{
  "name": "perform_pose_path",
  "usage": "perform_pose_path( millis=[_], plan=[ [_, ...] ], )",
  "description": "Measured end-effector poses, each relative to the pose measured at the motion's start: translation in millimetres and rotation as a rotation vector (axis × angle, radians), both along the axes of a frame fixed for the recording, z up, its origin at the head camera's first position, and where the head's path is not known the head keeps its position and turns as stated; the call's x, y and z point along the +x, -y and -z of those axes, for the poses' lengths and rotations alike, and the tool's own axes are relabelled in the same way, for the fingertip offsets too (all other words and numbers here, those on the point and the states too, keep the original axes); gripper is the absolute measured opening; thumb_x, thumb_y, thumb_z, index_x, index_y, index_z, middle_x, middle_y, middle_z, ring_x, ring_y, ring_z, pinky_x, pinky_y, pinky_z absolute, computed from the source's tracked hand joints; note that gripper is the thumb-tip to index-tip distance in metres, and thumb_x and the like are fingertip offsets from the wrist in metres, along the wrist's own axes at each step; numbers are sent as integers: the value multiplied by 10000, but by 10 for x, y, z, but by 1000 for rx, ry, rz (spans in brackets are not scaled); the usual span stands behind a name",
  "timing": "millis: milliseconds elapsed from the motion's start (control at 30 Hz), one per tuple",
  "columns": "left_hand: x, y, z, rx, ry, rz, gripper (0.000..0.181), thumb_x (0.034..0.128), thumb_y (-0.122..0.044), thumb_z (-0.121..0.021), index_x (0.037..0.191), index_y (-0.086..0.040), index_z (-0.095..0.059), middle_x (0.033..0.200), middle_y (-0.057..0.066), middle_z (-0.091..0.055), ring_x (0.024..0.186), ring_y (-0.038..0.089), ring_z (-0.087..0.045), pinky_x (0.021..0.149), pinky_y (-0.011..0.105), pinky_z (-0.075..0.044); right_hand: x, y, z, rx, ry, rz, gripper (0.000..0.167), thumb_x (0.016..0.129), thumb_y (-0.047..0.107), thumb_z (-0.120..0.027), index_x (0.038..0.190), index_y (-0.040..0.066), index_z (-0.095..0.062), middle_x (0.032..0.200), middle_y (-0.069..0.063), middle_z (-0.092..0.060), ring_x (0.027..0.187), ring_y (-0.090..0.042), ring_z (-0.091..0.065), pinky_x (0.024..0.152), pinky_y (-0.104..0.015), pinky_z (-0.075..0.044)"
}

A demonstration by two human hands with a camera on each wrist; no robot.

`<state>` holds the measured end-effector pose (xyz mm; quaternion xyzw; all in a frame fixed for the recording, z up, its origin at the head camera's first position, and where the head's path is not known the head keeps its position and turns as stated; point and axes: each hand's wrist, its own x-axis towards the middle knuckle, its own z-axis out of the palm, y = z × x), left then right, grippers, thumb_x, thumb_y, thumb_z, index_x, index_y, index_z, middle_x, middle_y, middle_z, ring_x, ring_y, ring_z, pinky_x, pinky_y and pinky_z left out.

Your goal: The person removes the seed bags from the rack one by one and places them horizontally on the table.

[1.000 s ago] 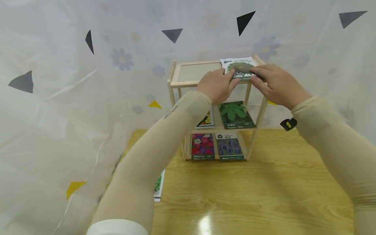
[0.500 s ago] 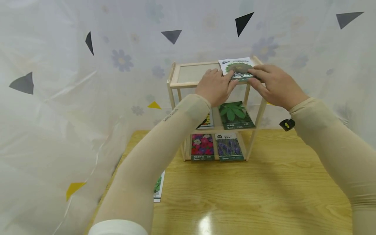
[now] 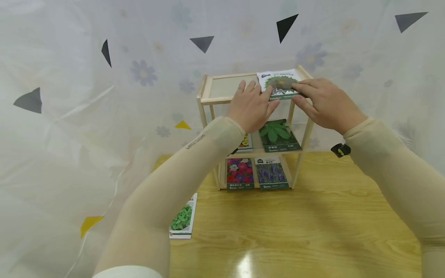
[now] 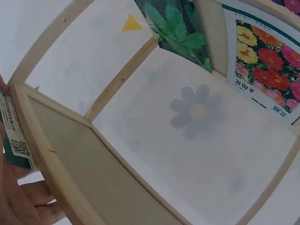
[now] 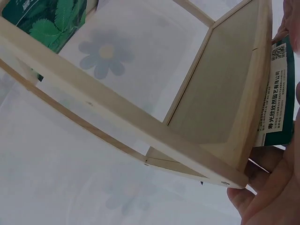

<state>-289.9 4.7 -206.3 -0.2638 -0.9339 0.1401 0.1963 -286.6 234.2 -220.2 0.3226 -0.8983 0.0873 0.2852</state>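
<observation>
A white seed packet [image 3: 282, 73] with a green, spiky plant picture lies at the right end of the top tier of a small wooden rack [image 3: 219, 100]. My left hand [image 3: 249, 106] has its fingers spread over the tier's front rail, the index finger touching the packet's left side. On the packet's right side rest the fairly straight fingers of my right hand [image 3: 330, 102], its thumb by the front edge. From below, the right wrist view shows the packet's printed back [image 5: 277, 101] jutting past the front rail.
The middle tier holds a green-leaf packet [image 3: 279, 135] and a partly hidden flower packet [image 4: 269, 65]. Petunia [image 3: 240, 172] and lavender [image 3: 272, 173] packets lie on the bottom tier. Another leafy packet [image 3: 182, 218] lies on the wooden table [image 3: 295, 231], beside my left forearm.
My left hand has shifted slightly left and its fingers have spread, uncovering more of the packet's front edge. The right hand stays at the packet's right side.
</observation>
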Motion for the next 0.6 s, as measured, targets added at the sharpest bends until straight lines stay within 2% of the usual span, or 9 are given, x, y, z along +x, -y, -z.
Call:
perform_pose_path(
  millis=[167, 267, 367, 433, 600],
  plan=[
    [73, 27, 48, 4, -80, 20, 646, 1021, -498, -57, 1547, -155, -208, 1492, 101, -393, 1418, 260, -263, 1173, 460, -97, 67, 54, 26, -44, -94, -2, 408, 1014, 272, -502, 1324, 15, -568, 1257, -209, -599, 1199, -405, -458, 1002, -547, -364],
    [111, 47, 89, 19, -116, 35, 643, 1025, -487, -57, 1535, -146, -253, 1478, 100, -417, 1415, 265, -270, 1172, 462, -95, 117, 101, 53, -72, -176, -9, 370, 988, 234, -553, 1273, 4, -607, 1168, -217, -644, 1095, -411, -479, 933, -534, -391],
    [134, 86, 137, 42, -164, 59, 641, 1030, -479, -65, 1518, -137, -301, 1459, 102, -444, 1408, 271, -288, 1171, 463, -107, 166, 150, 85, -96, -212, -14, 367, 981, 223, -563, 1260, -9, -613, 1160, -222, -647, 1001, -414, -483, 888, -512, -386],
    [152, 127, 168, 54, -197, 78, 636, 1034, -475, -80, 1504, -130, -332, 1445, 106, -462, 1399, 275, -308, 1169, 466, -123, 195, 179, 103, -115, -199, -18, 378, 987, 233, -551, 1265, -17, -607, 1196, -225, -630, 1001, -416, -499, 889, -503, -378],
    [202, 233, 245, 85, -244, 122, 626, 1038, -468, -102, 1490, -123, -363, 1428, 114, -481, 1375, 275, -356, 1168, 460, -136, 269, 251, 128, -227, -69, -35, 400, 1025, 257, -471, 1262, -34, -607, 1283, -219, -575, 1169, -416, -505, 989, -542, -370]
  ],
)
